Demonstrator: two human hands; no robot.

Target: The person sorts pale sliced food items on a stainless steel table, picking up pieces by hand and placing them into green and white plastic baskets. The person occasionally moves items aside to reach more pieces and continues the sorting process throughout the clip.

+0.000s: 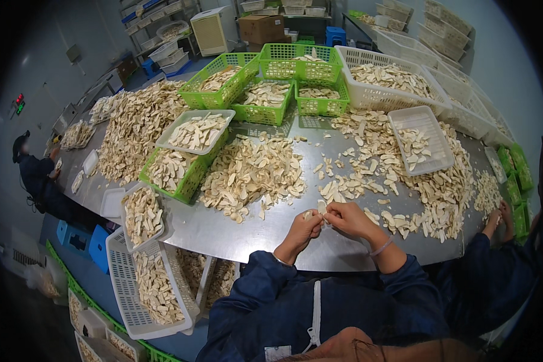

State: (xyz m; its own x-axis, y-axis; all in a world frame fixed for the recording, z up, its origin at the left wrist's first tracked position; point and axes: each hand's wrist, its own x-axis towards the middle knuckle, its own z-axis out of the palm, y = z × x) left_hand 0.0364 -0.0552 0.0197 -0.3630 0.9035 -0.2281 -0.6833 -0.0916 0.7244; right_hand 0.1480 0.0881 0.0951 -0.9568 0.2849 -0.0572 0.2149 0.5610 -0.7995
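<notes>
My left hand [305, 228] and my right hand [347, 218] meet above the front edge of the steel table [262, 235]. Between their fingertips is a pale dried slice [321, 207], perhaps of mushroom, pinched by both. Another small piece shows at the left hand's curled fingers. Just beyond the hands lie scattered slices [344, 188]. A large heap of slices [255, 174] is to the left, and another heap [443, 194] spreads to the right. On that right heap rests a white plastic tray [441, 149] partly filled with slices.
Green plastic baskets [264, 111] and a large white basket [375, 97] line the far side. A white tray [229, 118] sits on a green basket at left. White crates [117, 271] stand low at left. Co-workers are at the far left [40, 174] and close right [484, 267].
</notes>
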